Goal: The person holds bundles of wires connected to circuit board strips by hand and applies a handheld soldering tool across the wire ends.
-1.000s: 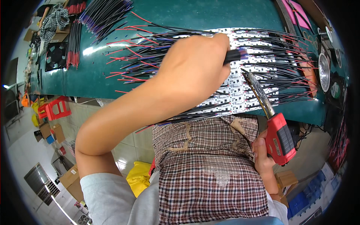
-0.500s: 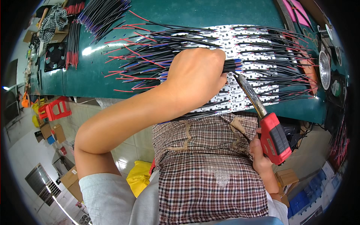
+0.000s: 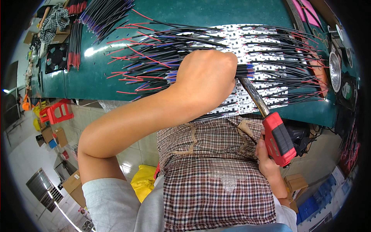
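Note:
My left hand (image 3: 206, 77) is closed in a fist around a bundle of black wires (image 3: 244, 71), whose blue ends stick out past the fingers to the right. Beneath it lie white circuit boards (image 3: 234, 35) with small dark parts, joined side by side in a panel. From below right, my right hand (image 3: 266, 158) grips a red and black soldering gun (image 3: 281, 139). The gun's long metal barrel slants up to the left, and its dark tip is just below the wire bundle, close to my left fingers. Whether the tip touches anything I cannot tell.
Many black wires with red tips (image 3: 305, 58) run right from the boards; loose ones fan out left. More wire bundles (image 3: 106, 15) lie at the green table's (image 3: 174, 11) far left, near a black fan (image 3: 57, 58). Round metal dishes (image 3: 334, 71) stand at the right edge.
My left hand has shifted slightly right with the wire bundle. The soldering gun has moved a little up and left, bringing its tip under the bundle near my fingers.

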Tool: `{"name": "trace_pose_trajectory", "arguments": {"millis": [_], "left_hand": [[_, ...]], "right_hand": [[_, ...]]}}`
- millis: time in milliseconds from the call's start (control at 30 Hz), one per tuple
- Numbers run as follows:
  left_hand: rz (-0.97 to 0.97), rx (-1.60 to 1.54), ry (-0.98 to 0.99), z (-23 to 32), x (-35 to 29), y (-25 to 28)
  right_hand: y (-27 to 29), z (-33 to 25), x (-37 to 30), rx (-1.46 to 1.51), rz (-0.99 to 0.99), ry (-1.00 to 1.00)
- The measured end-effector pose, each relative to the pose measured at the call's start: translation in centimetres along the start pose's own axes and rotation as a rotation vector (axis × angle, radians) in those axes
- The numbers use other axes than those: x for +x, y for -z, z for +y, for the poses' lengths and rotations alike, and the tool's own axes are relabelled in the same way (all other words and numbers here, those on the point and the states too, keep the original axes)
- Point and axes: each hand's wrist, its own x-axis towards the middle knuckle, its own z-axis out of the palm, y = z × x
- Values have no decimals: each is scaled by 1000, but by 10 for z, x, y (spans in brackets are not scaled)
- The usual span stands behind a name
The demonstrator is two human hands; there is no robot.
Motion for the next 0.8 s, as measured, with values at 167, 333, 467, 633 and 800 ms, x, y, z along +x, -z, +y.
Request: {"name": "trace_pose_trajectory", "arguments": {"millis": [167, 333, 467, 633, 800], "left_hand": [[20, 3, -20, 1, -1, 0], [6, 9, -15, 2, 0, 0], [-6, 6, -2, 3, -1, 1], [-2, 28, -13, 3, 1, 1], [-9, 5, -18, -2, 4, 1]], "right_hand": [[2, 0, 1, 18, -40, -14], [1, -4, 2, -13, -13, 0], [4, 4, -5, -27, -53, -42], [3, 7, -8, -40, -30, 85], [6, 7, -11, -2, -62, -24]]}}
